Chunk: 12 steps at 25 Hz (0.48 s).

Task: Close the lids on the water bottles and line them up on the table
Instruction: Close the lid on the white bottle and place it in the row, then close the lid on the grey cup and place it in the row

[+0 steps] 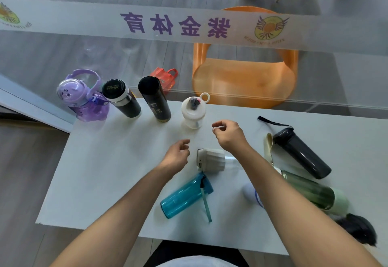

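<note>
Along the far edge of the white table point(109, 178) stand a purple cartoon bottle point(84, 96), two black flasks point(121, 98) point(155, 98) and a small white bottle with a ring lid point(193, 111). My right hand point(227, 135) hovers just right of that white bottle, fingers loosely curled, holding nothing. My left hand point(177, 155) hovers open above the table. Between my arms lies a clear bottle with a ribbed white lid point(212, 159). A teal bottle point(186, 195) lies near the front. A dark grey bottle point(302, 153) and a green bottle point(310, 189) lie at right.
A glass partition with purple lettering rises behind the table, with an orange chair point(245, 77) and a red bag point(165, 75) beyond it. A cream strap point(269, 147) and a black object point(357, 229) lie at the table's right. A white-and-blue item point(251, 193) shows under my right forearm.
</note>
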### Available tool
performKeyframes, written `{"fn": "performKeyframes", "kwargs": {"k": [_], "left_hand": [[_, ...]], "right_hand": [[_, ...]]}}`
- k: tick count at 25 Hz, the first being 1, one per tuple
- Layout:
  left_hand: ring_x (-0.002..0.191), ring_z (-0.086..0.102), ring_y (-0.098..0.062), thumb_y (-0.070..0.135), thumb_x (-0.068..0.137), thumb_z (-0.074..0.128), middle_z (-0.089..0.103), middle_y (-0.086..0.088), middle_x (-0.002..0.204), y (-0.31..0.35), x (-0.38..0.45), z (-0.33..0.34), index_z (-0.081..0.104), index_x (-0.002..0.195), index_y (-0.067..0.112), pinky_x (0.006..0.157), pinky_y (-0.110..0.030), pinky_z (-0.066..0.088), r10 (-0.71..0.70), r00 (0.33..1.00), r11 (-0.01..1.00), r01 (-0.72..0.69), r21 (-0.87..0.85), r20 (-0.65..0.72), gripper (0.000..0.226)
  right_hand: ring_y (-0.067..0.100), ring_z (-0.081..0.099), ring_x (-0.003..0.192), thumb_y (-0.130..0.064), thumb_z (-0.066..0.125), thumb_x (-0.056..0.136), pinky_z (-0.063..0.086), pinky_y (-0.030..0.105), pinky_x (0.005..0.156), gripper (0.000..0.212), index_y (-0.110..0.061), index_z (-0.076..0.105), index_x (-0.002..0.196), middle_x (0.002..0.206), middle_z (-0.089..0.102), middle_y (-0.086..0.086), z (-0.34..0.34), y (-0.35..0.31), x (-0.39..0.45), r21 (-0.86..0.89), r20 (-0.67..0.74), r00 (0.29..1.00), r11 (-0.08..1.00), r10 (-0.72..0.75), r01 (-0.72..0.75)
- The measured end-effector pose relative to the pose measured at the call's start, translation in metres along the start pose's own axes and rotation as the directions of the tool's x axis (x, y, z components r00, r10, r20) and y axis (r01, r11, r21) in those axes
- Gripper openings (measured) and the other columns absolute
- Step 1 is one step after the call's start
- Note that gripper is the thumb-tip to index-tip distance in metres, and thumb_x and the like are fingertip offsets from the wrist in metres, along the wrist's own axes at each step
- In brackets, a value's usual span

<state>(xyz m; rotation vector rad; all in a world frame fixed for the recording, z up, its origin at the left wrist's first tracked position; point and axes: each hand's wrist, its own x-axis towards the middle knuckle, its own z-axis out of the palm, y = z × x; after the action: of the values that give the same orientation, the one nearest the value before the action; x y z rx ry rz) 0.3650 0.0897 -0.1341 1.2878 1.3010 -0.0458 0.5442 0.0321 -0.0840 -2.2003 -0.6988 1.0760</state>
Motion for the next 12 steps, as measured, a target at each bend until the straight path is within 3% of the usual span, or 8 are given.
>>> {"fn": "performKeyframes", "kwargs": {"k": [3,7,12], "left_hand": [[0.131,0.047,-0.021,0.012,0.100,0.039,0.047,-0.001,0.147,-0.014,0.003,0.010,0.041,0.144,0.031,0.111,-0.046,0.042,0.041,0.997,0.993,-0.047,0.108,0.059,0.048],[0.136,0.043,-0.025,0.006,0.098,0.038,0.044,-0.005,0.150,-0.024,0.011,0.020,0.036,0.149,0.028,0.114,-0.046,0.039,0.052,0.993,0.980,-0.070,0.186,0.102,0.055],[0.111,0.055,-0.024,0.005,0.099,0.042,0.057,-0.008,0.127,-0.025,0.016,0.029,0.040,0.146,0.021,0.084,-0.034,0.052,-0.004,0.989,0.999,0.009,-0.034,0.146,0.050]], "right_hand": [[0.028,0.063,0.105,-0.025,0.051,0.095,0.053,0.038,0.093,0.030,-0.018,0.066,0.121,0.118,0.067,0.009,0.011,0.014,-0.031,-0.185,0.021,0.999,0.982,0.050,-0.046],[0.030,0.055,0.123,-0.017,0.044,0.097,0.041,0.032,0.101,0.041,-0.016,0.055,0.136,0.132,0.061,0.013,0.031,0.035,-0.058,-0.371,0.006,0.997,0.926,0.077,-0.069],[0.032,0.056,0.117,-0.016,0.046,0.096,0.042,0.034,0.101,0.041,-0.015,0.052,0.137,0.133,0.049,0.015,0.045,0.053,-0.072,-0.310,0.016,0.996,0.948,0.086,-0.077]]}}
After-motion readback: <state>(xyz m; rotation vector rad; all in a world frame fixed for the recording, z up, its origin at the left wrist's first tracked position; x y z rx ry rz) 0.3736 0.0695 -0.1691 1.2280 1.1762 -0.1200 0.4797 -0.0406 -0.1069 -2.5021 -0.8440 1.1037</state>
